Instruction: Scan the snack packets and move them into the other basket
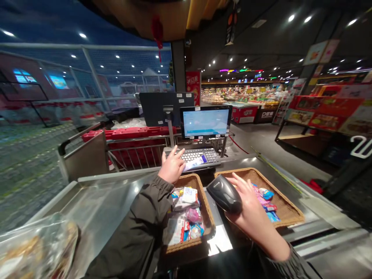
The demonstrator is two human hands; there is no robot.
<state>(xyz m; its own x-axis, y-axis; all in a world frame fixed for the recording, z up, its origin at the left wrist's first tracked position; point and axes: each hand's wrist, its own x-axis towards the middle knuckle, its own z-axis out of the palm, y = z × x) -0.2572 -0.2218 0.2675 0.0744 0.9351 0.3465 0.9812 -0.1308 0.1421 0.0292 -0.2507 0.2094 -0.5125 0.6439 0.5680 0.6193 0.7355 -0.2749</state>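
My left hand (173, 166) is over the near left part of a keyboard (215, 155), some fingers spread across the keys. A small white and purple packet (195, 162) sticks out to the right from beside its thumb and appears gripped there. In my right hand (247, 199) is a black barcode scanner (225, 193), its head pointing left; its handle is hidden by the hand. Below my left hand stands a brown woven basket (207, 217) of small wrapped packets (193, 215). A second woven basket (286, 201), partly behind my right hand, holds several colourful packets (266, 197).
A lit monitor (206, 122) and a dark screen back (158, 109) stand beyond the keyboard. Clear plastic bags of food (35, 248) lie at the counter's (107, 205) lower left. A metal cart with red crates (130, 133) is behind; shelves of red boxes (328, 106) stand right.
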